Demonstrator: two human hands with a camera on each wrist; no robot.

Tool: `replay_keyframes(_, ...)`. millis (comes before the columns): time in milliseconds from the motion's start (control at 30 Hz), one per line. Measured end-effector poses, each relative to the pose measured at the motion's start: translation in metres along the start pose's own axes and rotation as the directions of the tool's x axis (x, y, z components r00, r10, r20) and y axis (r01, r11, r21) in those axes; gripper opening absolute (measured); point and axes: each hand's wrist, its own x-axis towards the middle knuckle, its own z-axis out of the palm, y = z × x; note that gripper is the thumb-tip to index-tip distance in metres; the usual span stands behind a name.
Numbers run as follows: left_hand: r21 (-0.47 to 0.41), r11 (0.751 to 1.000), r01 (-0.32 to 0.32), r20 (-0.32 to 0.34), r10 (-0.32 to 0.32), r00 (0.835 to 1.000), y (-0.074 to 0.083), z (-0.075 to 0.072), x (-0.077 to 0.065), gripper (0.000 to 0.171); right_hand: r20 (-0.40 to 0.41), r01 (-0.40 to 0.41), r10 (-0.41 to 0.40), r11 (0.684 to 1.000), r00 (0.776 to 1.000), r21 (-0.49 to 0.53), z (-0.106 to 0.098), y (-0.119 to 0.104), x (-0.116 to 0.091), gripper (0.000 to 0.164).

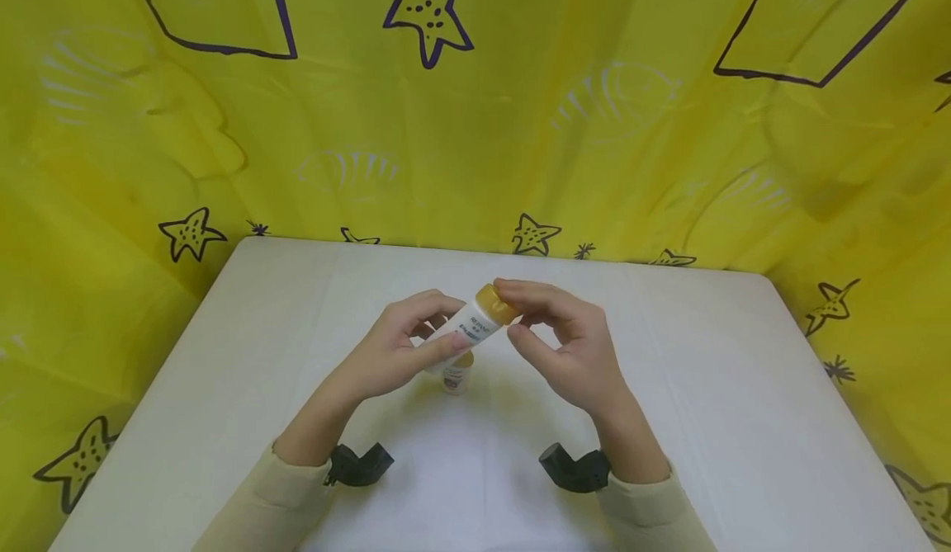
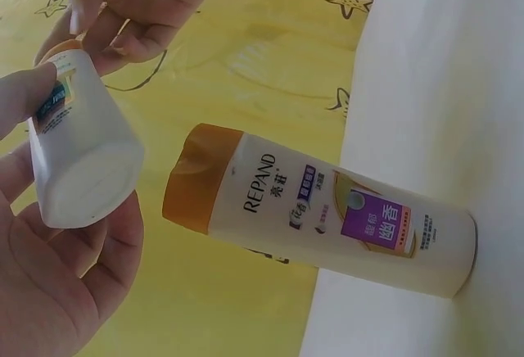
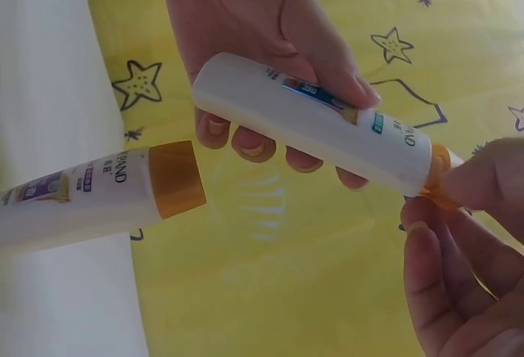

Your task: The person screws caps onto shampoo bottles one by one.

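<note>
My left hand (image 1: 399, 342) grips a white toiletry bottle (image 3: 319, 128) with a teal label, wrapping fingers and thumb round its body. The bottle is tilted above the table, its orange-gold cap (image 1: 496, 304) up and toward the right. At that cap, my right hand (image 1: 568, 342) pinches with thumb and fingertips; the cap is partly hidden by them in the right wrist view. A second white bottle (image 2: 327, 210) with a purple label and the same gold cap (image 2: 202, 178) stands upright on the table, behind and below the held one in the head view. Neither hand touches it.
A white-covered table (image 1: 371, 486) lies under both hands. Behind it and at its sides hangs a yellow curtain (image 1: 475, 139) printed with starfish and shells. Each wrist carries a black camera mount (image 1: 575, 468).
</note>
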Motion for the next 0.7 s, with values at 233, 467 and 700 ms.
replay_keyframes(233, -0.021, 1.0, 0.008, 0.006, -0.008, 1.0, -0.0007, -0.0024, 0.0005, 0.024, -0.001, 0.03, -0.031, 0.997, 1.0, -0.072, -0.0001, 0.0025, 0.0029, 0.035)
replay_keyframes(467, -0.023, 1.0, -0.012, 0.043, 0.013, 0.999, -0.0038, 0.0002, 0.0011, 0.023, -0.023, 0.0, -0.001, 0.999, 1.0, -0.047, 0.0019, 0.0027, 0.0027, 0.031)
replay_keyframes(700, -0.016, 1.0, -0.018, 0.057, 0.019, 0.998, -0.0038, 0.0031, 0.0004, 0.025, -0.028, 0.004, -0.004, 1.0, 1.0, -0.008, 0.0023, 0.0018, 0.001, 0.028)
